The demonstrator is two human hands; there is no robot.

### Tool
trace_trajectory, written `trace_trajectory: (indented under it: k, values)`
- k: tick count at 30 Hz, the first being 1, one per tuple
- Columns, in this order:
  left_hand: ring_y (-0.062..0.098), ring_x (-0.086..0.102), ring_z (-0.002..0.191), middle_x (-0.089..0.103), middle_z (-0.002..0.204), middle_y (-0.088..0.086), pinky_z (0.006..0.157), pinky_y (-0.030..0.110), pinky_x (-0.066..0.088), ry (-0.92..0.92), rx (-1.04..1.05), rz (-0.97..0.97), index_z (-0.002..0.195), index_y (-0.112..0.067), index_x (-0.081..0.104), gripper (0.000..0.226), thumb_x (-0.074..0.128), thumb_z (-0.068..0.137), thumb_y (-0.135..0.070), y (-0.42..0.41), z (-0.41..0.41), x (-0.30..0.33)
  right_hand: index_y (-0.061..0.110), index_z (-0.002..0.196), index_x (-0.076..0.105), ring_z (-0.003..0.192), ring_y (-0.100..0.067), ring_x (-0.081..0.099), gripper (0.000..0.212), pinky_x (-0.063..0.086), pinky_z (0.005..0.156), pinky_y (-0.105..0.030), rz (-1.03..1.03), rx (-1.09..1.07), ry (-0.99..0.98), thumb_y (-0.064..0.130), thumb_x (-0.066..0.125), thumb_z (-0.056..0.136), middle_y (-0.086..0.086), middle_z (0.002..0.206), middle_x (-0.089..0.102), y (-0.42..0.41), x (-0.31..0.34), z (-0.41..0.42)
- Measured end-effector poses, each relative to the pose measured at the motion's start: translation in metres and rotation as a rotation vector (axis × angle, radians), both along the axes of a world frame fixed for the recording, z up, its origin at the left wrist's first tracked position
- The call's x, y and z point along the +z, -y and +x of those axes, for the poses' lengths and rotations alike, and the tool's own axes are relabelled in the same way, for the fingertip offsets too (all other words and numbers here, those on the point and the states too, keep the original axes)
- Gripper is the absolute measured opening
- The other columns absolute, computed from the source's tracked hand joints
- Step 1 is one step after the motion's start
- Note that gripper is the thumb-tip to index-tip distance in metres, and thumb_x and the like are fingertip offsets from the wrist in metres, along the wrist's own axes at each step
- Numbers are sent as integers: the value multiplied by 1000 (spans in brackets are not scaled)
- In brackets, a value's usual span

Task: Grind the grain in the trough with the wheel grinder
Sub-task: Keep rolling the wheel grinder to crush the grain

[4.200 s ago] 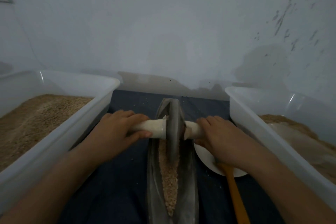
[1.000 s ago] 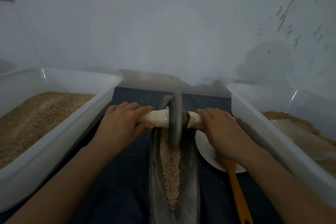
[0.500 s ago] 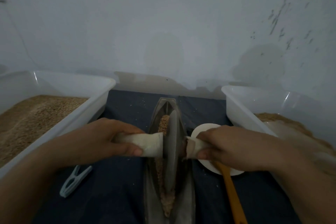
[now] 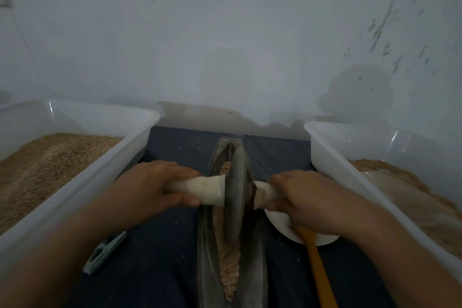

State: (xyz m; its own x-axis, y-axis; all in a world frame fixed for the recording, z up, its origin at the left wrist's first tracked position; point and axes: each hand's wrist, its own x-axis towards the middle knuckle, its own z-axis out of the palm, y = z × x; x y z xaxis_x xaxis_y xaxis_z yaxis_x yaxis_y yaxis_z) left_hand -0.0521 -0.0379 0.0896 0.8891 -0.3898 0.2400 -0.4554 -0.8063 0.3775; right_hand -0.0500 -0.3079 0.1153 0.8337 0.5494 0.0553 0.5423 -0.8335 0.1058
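Wheel grinder [image 4: 235,197] standing upright on edge in the trough [image 4: 255,257], about midway along its length, with its white-wrapped axle handle [image 4: 207,190] crossing the trough from side to side. Left hand [image 4: 150,190], fingers and thumb curled round the left end of the handle. Right hand [image 4: 307,202], fingers curled round the right end. The trough, a narrow boat-shaped metal vessel, lies on the dark cloth [image 4: 160,257] along the table's middle, its far tip pointing toward the wall [image 4: 225,45]. Grain [image 4: 228,267] fills the groove in a thin strip, visible both beyond the wheel and on its near side. Left bin [image 4: 82,180], along the table's left edge, holds tan grain. Right bin [image 4: 332,157], along the right edge, holds a browner heap. White dish [image 4: 277,222], just right of the trough, is partly hidden by the right hand; an orange spatula [image 4: 317,265] lies with one end on it, the handle running toward the near edge. A pale clip [image 4: 105,252] lies on the cloth beside the left bin.
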Motion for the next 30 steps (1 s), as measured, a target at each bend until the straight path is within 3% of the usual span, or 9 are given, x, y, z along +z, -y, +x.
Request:
trace_trajectory:
  k: [3, 8, 10, 12, 16, 19, 21, 25, 30]
  values:
    - [-9, 59, 93, 64, 103, -29, 79, 15, 48, -243, -171, -62, 107, -60, 56, 46, 54, 64, -78, -10, -12, 13, 30, 82, 44, 65, 1, 44, 23, 30, 55, -14, -46, 43, -248, 51, 49, 90, 12, 73, 45, 5, 25, -23]
    - [-9, 59, 92, 64, 102, -29, 79, 15, 47, -274, -195, -63, 106, -63, 54, 44, 52, 64, -78, -9, -13, 16, 31, 85, 48, 65, 0, 46, 20, 34, 58, -17, -23, 33, -302, 51, 46, 91, 11, 72, 47, 7, 27, -23]
    - [-10, 57, 92, 64, 99, -28, 78, 16, 47, -183, -76, -48, 98, -62, 56, 36, 49, 66, -77, -5, -7, 8, 31, 87, 49, 71, -3, 51, 16, 40, 64, -21, 45, -22, -244, 45, 46, 93, 11, 78, 51, 4, 15, -9]
    - [-2, 55, 98, 60, 104, -24, 85, 25, 44, 17, 80, 30, 107, -56, 53, 33, 53, 75, -65, 4, -1, -2, 32, 97, 50, 86, -11, 55, 13, 43, 75, -28, 93, -78, -100, 42, 44, 95, 6, 95, 57, 1, 0, 8]
    - [24, 55, 108, 63, 115, -2, 95, 39, 36, 397, 271, 117, 127, -28, 56, 46, 65, 83, -37, 24, 9, -20, 28, 126, 44, 108, -14, 48, 33, 30, 90, -27, 155, -135, 292, 42, 39, 97, 6, 118, 54, -2, -31, 30]
    - [26, 56, 105, 65, 111, -1, 93, 38, 35, 425, 215, 122, 125, -26, 59, 47, 70, 80, -33, 24, 11, -16, 26, 124, 45, 107, -14, 48, 34, 28, 85, -24, 126, -135, 242, 44, 41, 95, 5, 117, 54, 0, -34, 31]
    - [17, 56, 102, 63, 108, -9, 89, 32, 36, 342, 165, 124, 125, -34, 57, 46, 67, 80, -40, 18, 7, -10, 25, 116, 48, 101, -14, 50, 31, 27, 74, -24, 50, -99, 144, 45, 45, 93, 4, 111, 55, 1, -22, 24]
    - [-9, 56, 93, 61, 96, -29, 77, 15, 41, -84, -46, -35, 109, -56, 57, 44, 60, 66, -64, -2, -8, 7, 29, 90, 48, 73, -1, 47, 21, 28, 58, -17, -27, 1, -118, 49, 51, 89, 14, 78, 45, 5, 10, -7]
    - [-2, 63, 93, 67, 102, -24, 80, 23, 49, -296, -263, -91, 107, -57, 58, 43, 58, 67, -72, -9, -17, 22, 32, 91, 52, 67, 1, 48, 30, 36, 60, -18, -69, 31, -317, 61, 49, 84, 11, 74, 50, 12, 34, -34]
